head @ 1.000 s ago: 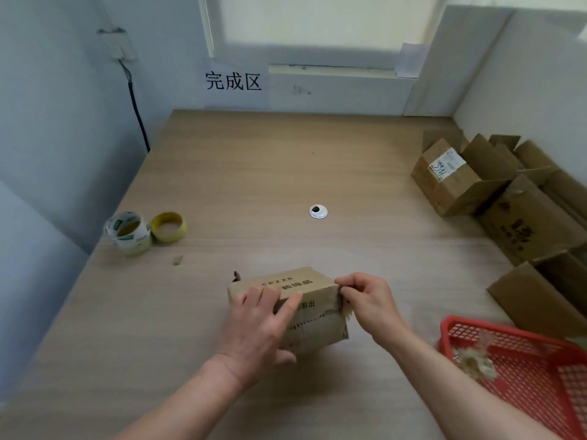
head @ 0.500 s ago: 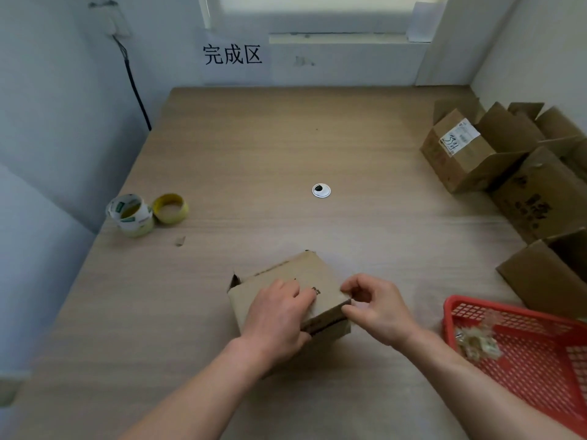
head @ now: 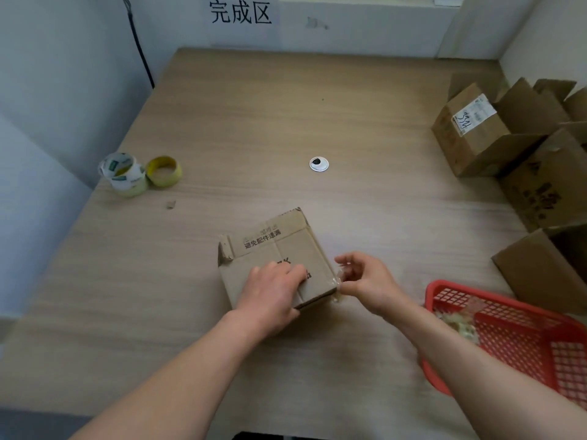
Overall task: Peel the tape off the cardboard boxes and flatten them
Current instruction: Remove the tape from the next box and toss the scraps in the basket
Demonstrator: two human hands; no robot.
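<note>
A small brown cardboard box (head: 279, 246) with printed characters lies on the wooden table (head: 254, 122) in front of me. My left hand (head: 270, 293) presses down on its near top face with the fingers spread flat. At the box's right edge my right hand (head: 368, 281) pinches a strip of clear tape (head: 340, 277) that still clings to the right corner of the box. The box's left corner flap is torn.
Several open and closed cardboard boxes (head: 476, 131) stand along the right side. A red plastic basket (head: 508, 331) holding crumpled tape sits at the near right. Two tape rolls (head: 139, 169) lie at the left edge, and a round cable grommet (head: 318, 163) is mid-table.
The box was tipped from its side down onto the table so a wide face is up. My right hand has drawn the tape off to the right of the box's edge.
</note>
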